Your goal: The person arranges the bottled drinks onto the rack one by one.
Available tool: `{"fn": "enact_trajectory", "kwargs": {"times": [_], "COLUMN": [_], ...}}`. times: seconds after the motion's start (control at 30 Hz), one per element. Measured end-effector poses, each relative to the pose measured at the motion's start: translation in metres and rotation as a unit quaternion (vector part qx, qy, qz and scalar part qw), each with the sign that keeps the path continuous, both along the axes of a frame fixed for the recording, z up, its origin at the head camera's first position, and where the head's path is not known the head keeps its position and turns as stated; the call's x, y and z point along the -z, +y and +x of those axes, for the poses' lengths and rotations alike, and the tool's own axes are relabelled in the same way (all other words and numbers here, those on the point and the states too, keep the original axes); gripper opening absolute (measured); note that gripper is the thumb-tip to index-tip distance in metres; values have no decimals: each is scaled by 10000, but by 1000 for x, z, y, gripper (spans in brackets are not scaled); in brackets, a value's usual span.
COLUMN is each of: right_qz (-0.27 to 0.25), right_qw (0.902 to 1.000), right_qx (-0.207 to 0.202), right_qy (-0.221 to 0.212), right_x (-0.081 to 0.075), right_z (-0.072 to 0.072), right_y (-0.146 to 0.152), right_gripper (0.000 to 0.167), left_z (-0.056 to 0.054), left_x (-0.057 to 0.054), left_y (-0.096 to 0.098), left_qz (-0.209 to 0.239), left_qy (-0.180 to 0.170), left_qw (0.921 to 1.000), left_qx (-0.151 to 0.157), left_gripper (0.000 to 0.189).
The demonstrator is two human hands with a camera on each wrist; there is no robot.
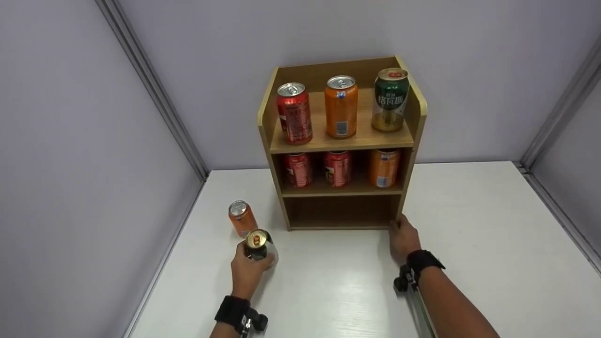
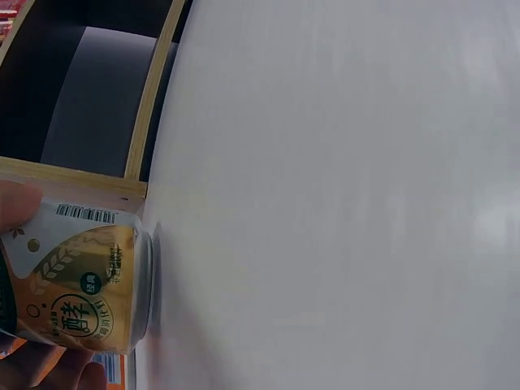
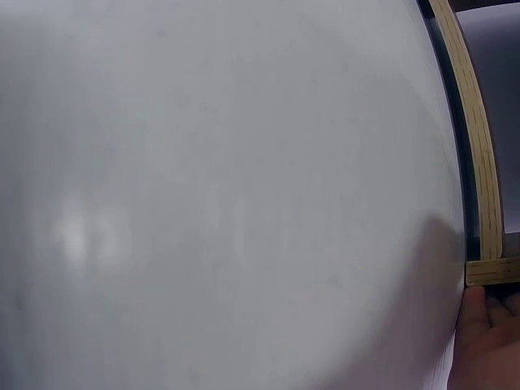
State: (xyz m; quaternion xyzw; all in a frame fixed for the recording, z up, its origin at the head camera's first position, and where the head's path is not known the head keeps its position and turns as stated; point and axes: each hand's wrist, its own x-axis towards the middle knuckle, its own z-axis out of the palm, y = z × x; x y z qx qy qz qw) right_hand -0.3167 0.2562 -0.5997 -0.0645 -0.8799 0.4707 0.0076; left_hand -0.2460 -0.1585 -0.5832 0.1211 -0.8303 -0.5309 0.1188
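My left hand (image 1: 249, 270) grips a green, white and gold drink can (image 1: 257, 251) around its side. In the left wrist view the lower part of this can (image 2: 73, 284) shows, with fingertips around it; whether it touches the table cannot be told. Just behind it stands an orange can (image 1: 242, 218). My right hand (image 1: 404, 238) touches the lower right side of a small wooden shelf (image 1: 342, 193). In the right wrist view its fingers (image 3: 475, 309) rest against the outside of the shelf's bottom corner (image 3: 491, 272).
On the top board stand a red can (image 1: 296, 115), an orange can (image 1: 341, 108) and a green and gold can (image 1: 389, 101). The middle board holds two red cans (image 1: 338, 170) and an orange can (image 1: 384, 170). Pale walls enclose the white table (image 1: 338, 281).
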Motion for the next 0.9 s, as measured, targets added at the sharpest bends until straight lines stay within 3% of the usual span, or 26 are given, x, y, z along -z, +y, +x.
{"fn": "enact_trajectory", "kwargs": {"times": [0.27,0.6,0.9], "right_qz": [192,107,46], "right_qw": [9998,9999,9999], "right_qx": [-15,-10,54], "right_qy": [8,38,71], "right_x": [3,8,7], "right_z": [-3,-3,-5], "right_y": [2,3,2], "right_gripper": [59,58,57], "left_z": [-7,-15,-30], "left_x": [-13,-17,-29], "left_y": [33,72,95], "left_qz": [-119,-499,-372], "left_qy": [622,962,855], "left_qw": [9978,9918,9921], "left_qx": [203,683,840], "left_gripper": [76,77,75]}}
